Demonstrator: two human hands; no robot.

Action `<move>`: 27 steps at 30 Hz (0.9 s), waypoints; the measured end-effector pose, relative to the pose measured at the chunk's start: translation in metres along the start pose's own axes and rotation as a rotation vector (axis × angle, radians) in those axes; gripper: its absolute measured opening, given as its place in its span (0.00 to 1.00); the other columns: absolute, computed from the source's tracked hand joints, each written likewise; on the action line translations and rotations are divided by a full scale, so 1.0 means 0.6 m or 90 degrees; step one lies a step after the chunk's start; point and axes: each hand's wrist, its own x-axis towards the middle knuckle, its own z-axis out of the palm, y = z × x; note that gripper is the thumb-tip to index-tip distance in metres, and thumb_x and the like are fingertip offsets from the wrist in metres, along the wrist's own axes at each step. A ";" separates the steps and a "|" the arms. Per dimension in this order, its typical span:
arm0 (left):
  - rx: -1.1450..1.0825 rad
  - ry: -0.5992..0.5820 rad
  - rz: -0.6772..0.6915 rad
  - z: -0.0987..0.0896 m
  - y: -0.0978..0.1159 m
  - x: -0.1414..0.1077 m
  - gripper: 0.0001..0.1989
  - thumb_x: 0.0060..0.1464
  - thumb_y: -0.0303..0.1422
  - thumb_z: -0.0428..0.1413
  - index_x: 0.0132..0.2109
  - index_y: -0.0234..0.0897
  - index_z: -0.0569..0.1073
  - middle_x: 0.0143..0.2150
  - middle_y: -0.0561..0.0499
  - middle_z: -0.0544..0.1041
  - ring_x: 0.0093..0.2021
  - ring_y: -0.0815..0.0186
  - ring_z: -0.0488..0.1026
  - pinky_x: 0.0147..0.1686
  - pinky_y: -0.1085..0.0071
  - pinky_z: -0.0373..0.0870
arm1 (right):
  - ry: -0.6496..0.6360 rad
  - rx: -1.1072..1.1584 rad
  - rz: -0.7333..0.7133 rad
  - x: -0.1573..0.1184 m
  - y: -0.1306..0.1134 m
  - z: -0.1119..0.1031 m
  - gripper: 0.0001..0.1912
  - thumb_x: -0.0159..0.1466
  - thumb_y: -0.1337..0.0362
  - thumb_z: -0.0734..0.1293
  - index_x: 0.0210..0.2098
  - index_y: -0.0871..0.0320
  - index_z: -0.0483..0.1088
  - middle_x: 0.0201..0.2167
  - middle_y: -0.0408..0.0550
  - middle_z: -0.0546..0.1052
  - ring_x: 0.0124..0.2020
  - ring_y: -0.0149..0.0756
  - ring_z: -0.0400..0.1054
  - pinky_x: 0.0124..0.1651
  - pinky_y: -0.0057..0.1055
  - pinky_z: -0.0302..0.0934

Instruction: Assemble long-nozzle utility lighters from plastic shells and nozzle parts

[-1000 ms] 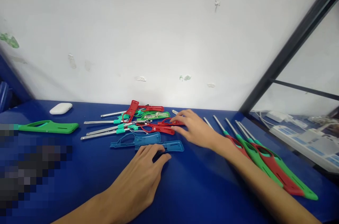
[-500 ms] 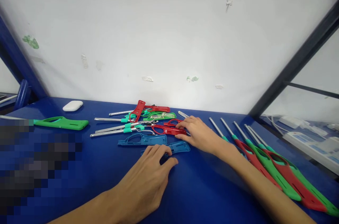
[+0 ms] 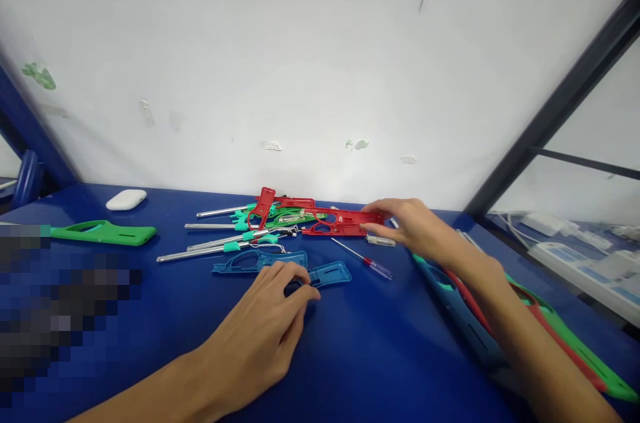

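My right hand (image 3: pixel 413 226) pinches the right end of two red lighter casing halves (image 3: pixel 340 226), lying side by side near the wall. Just below its fingertips lies a small clear fuel tank (image 3: pixel 381 241). A screwdriver (image 3: pixel 379 268) with a red and clear handle rests in front of it. My left hand (image 3: pixel 277 309) is curled over the near blue casing half (image 3: pixel 331 273), and its fingers hide that piece's left part. Another blue casing half (image 3: pixel 240 263) lies just behind. Metal lighter tubes (image 3: pixel 200 249) with teal fittings are spread to the left.
Several assembled lighters, among them a blue one (image 3: pixel 457 306), lie in a row under my right forearm. A green lighter (image 3: pixel 107 233) and a white case (image 3: pixel 127 199) are at the left. A power strip (image 3: pixel 585 276) stands beyond the black frame post (image 3: pixel 550 123). The wall closes the back.
My right hand has moved back and to the right, with the red casing halves shifted towards the wall. The screwdriver now shows. My left hand stays at the blue casing.
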 end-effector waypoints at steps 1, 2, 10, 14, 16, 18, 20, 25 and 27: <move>-0.005 0.029 -0.003 -0.004 0.001 0.002 0.16 0.68 0.23 0.46 0.53 0.45 0.72 0.52 0.50 0.73 0.51 0.64 0.71 0.52 0.64 0.71 | 0.001 0.024 0.006 -0.003 -0.003 -0.008 0.18 0.71 0.52 0.68 0.52 0.57 0.77 0.47 0.52 0.83 0.47 0.44 0.77 0.52 0.44 0.71; -0.011 0.064 -0.009 -0.010 0.001 0.005 0.16 0.68 0.23 0.45 0.53 0.45 0.71 0.51 0.50 0.73 0.51 0.65 0.71 0.52 0.65 0.71 | -0.007 0.051 0.007 -0.006 -0.007 -0.015 0.18 0.70 0.51 0.68 0.51 0.55 0.78 0.47 0.51 0.83 0.47 0.44 0.78 0.51 0.41 0.71; 0.094 0.278 -0.078 -0.083 -0.049 0.037 0.13 0.72 0.29 0.43 0.44 0.40 0.72 0.42 0.51 0.75 0.44 0.64 0.70 0.44 0.62 0.70 | -0.240 0.172 -0.090 -0.033 -0.084 0.002 0.09 0.65 0.52 0.74 0.42 0.46 0.83 0.36 0.39 0.85 0.36 0.38 0.78 0.39 0.32 0.70; 0.231 0.161 -0.081 -0.073 -0.090 0.042 0.12 0.67 0.39 0.57 0.50 0.36 0.74 0.48 0.49 0.77 0.46 0.63 0.75 0.48 0.59 0.76 | -0.200 0.131 -0.107 -0.034 -0.103 0.028 0.14 0.63 0.48 0.75 0.41 0.48 0.83 0.42 0.43 0.84 0.43 0.42 0.77 0.44 0.36 0.67; 0.289 0.099 -0.076 -0.058 -0.110 0.039 0.15 0.66 0.40 0.59 0.54 0.36 0.74 0.52 0.47 0.77 0.49 0.62 0.77 0.49 0.58 0.77 | -0.166 0.114 -0.114 -0.028 -0.102 0.038 0.15 0.68 0.47 0.71 0.42 0.49 0.83 0.43 0.44 0.84 0.44 0.41 0.77 0.44 0.36 0.67; 0.334 0.041 -0.069 -0.046 -0.129 0.034 0.16 0.66 0.40 0.59 0.55 0.36 0.74 0.53 0.46 0.77 0.49 0.62 0.77 0.49 0.58 0.78 | -0.120 0.088 -0.115 -0.021 -0.099 0.048 0.15 0.73 0.51 0.65 0.43 0.52 0.81 0.42 0.45 0.84 0.43 0.39 0.76 0.45 0.36 0.67; 0.370 0.000 -0.070 -0.041 -0.145 0.031 0.16 0.66 0.40 0.58 0.55 0.37 0.73 0.54 0.46 0.76 0.49 0.61 0.77 0.49 0.58 0.78 | -0.077 0.053 -0.119 -0.015 -0.096 0.061 0.14 0.76 0.57 0.62 0.45 0.55 0.79 0.42 0.46 0.83 0.44 0.39 0.76 0.48 0.38 0.68; 0.454 -0.022 -0.123 -0.055 -0.169 0.032 0.18 0.66 0.41 0.58 0.58 0.37 0.72 0.56 0.45 0.76 0.52 0.60 0.76 0.51 0.56 0.77 | -0.047 -0.018 -0.172 -0.011 -0.095 0.087 0.08 0.73 0.61 0.68 0.46 0.59 0.75 0.44 0.47 0.79 0.45 0.38 0.76 0.49 0.42 0.72; 0.478 -0.026 -0.149 -0.062 -0.174 0.032 0.18 0.66 0.41 0.58 0.58 0.37 0.72 0.57 0.45 0.75 0.52 0.60 0.76 0.51 0.55 0.77 | -0.042 -0.031 -0.192 -0.013 -0.096 0.090 0.08 0.73 0.61 0.68 0.46 0.60 0.75 0.44 0.47 0.79 0.44 0.38 0.76 0.49 0.42 0.72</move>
